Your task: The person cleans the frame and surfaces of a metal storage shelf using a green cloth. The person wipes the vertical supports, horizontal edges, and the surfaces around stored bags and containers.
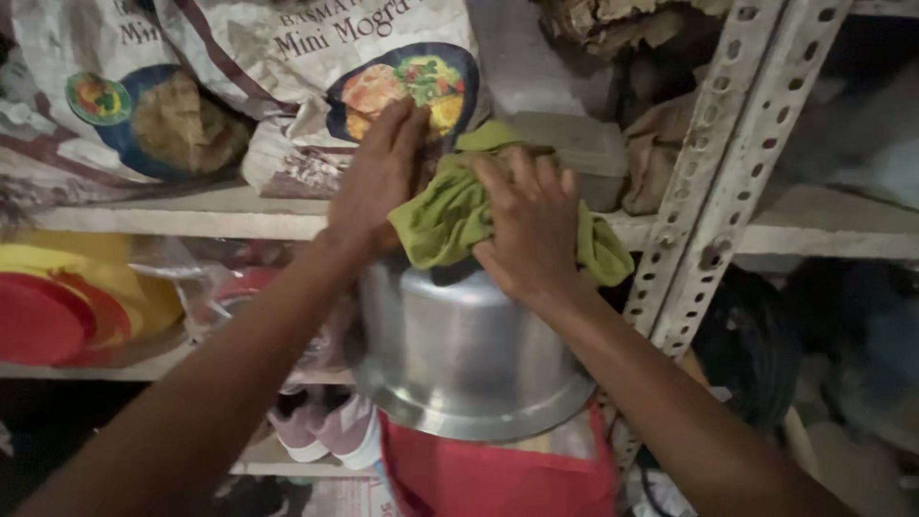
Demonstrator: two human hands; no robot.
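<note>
The left hand [378,177] lies flat on the upturned steel pot's [459,354] base; the right hand [531,225] clamps a soft green cloth [440,215] there. The pot looks stiff, light and slippery; its flared rim seems the surest grip.

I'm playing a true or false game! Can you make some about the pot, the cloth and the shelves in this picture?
1. The metal pot is upside down. True.
2. The cloth is blue. False: it is green.
3. The right hand presses the cloth on the pot. True.
4. The left hand holds a spoon. False: it rests on the pot's top, beside the cloth.
5. Printed sacks sit on the shelf behind. True.
6. The plates at left are all green. False: red and yellow.
</note>
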